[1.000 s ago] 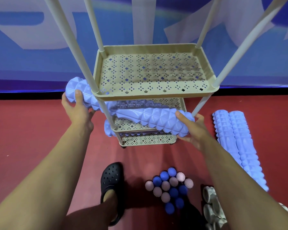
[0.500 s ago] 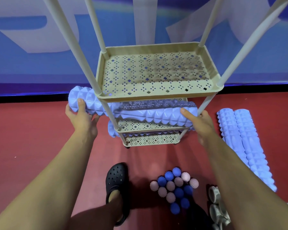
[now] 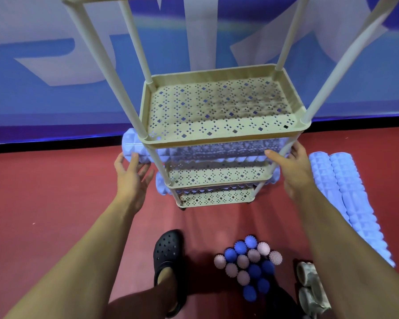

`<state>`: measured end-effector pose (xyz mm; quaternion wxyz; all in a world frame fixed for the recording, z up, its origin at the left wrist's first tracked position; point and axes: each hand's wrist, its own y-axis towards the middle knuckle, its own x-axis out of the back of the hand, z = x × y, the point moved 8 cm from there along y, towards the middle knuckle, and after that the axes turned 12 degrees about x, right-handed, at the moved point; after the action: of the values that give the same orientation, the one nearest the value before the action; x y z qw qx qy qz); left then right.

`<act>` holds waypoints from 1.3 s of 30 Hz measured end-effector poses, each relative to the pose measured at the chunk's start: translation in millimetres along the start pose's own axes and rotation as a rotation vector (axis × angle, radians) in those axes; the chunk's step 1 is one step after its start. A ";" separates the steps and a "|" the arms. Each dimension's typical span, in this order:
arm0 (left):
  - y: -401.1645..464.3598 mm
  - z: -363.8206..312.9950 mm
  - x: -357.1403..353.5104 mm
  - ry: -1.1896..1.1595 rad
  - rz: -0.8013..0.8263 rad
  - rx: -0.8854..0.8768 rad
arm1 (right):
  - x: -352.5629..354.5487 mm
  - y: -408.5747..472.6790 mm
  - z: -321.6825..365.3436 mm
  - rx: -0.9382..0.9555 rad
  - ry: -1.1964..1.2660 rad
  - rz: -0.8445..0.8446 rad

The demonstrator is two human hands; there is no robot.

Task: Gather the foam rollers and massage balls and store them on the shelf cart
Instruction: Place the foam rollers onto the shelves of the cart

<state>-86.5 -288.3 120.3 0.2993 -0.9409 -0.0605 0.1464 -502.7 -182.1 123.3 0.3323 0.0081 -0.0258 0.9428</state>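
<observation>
A beige shelf cart (image 3: 224,137) with perforated trays stands on the red floor in front of me. A light-blue foam roller (image 3: 134,148) lies across a middle tier under the upper tray, its left end sticking out past the post. My left hand (image 3: 131,178) is open just below that end, fingertips at the roller. My right hand (image 3: 293,168) is open at the roller's right end beside the cart post. Another roller (image 3: 161,185) lies on the tier below. Two more rollers (image 3: 325,180) (image 3: 355,199) lie on the floor to the right. Several spiky massage balls (image 3: 249,263) are clustered near my feet.
A blue and white banner wall (image 3: 55,88) stands right behind the cart. My foot in a black clog (image 3: 168,252) is left of the balls. Some grey rolled items (image 3: 309,279) lie at the bottom right.
The roller I held at both ends has slid back onto the middle tier. Both hands have loosened and opened off it.
</observation>
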 end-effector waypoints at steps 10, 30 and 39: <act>0.6 31.2 8.7 0.397 -0.007 0.051 | 20.0 11.7 -16.4 0.025 -0.230 0.007; -20.1 33.4 14.4 0.721 -0.094 -0.051 | 21.5 8.0 -23.6 -0.068 -0.246 -0.006; -40.7 91.8 -24.6 1.163 0.098 0.284 | 61.0 -13.9 -35.9 -0.157 -0.453 0.012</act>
<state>-139.6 -210.1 78.5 0.3989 -0.8193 0.1767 -0.3720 -541.4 -131.2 90.0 0.3122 0.1932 -0.1730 0.9139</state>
